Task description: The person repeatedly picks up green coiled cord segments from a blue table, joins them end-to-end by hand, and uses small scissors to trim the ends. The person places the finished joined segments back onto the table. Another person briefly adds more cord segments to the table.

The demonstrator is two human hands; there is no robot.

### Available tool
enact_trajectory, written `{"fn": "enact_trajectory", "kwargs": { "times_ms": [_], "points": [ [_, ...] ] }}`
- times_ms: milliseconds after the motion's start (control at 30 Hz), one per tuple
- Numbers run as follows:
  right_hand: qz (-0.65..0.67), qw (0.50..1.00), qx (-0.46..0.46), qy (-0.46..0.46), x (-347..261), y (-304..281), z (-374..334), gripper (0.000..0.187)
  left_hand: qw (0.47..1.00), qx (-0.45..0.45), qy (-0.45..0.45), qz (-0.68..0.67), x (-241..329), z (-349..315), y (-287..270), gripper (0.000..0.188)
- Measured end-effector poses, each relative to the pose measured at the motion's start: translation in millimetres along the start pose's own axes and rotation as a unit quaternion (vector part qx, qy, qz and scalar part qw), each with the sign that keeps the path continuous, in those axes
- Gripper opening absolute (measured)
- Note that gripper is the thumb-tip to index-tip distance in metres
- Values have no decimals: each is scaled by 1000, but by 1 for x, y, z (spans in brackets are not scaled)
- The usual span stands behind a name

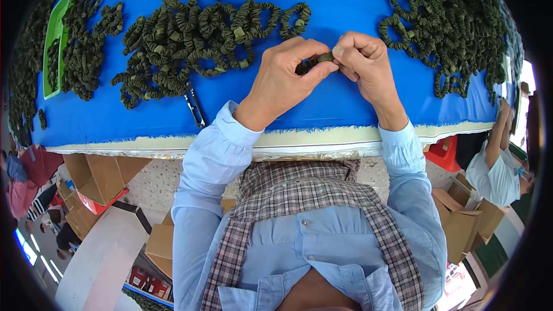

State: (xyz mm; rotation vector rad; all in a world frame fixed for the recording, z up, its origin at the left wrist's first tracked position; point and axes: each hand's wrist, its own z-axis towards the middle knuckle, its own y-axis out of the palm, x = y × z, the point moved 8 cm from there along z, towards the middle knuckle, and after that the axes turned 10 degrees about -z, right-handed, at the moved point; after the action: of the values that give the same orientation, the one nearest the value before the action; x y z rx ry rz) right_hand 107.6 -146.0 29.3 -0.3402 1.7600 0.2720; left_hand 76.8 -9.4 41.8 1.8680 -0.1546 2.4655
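Both hands meet over the front part of a blue-covered table, holding one dark green scrunchie [326,57] between them. My left hand [282,72] curls around it, thumb and forefinger pinching its near side. With thumb and forefinger pressed together, my right hand [366,63] grips the scrunchie's other side; part of the ring is hidden by the fingers. Just beyond my left hand lies a loose heap of similar scrunchies [201,31]. Thread snips [194,106] rest on the cloth to the left, near the table's front edge.
A larger scrunchie pile [461,23] covers the right side, and more lie at the far left around a green tray [48,75]. Cardboard boxes [98,175] and a red stool [443,152] stand below the table edge. Another person [495,167] is at the right end.
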Motion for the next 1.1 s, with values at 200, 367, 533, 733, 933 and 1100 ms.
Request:
{"fn": "enact_trajectory", "kwargs": {
  "times_ms": [200,367,533,733,933,1100],
  "points": [
    [82,996,22,-2,2,-12,4,15,1000,18,-24,8,-3,0,-8,12],
    [45,999,4,-4,1,-4,3,15,995,16,-87,-55,-2,-1,-5,9],
    [6,1000,5,-27,-2,1,0,15,999,18,-42,-29,1,0,-3,8],
    [94,995,24,-35,-1,-15,4,15,994,14,-88,-59,-9,-1,-9,4],
    [-33,999,-2,-39,0,-18,5,14,989,25,-71,-127,-13,1,-14,16],
    [-212,973,-75,-57,-9,10,-3,21,979,-16,-132,-153,-15,0,-9,26]
  ]
}}
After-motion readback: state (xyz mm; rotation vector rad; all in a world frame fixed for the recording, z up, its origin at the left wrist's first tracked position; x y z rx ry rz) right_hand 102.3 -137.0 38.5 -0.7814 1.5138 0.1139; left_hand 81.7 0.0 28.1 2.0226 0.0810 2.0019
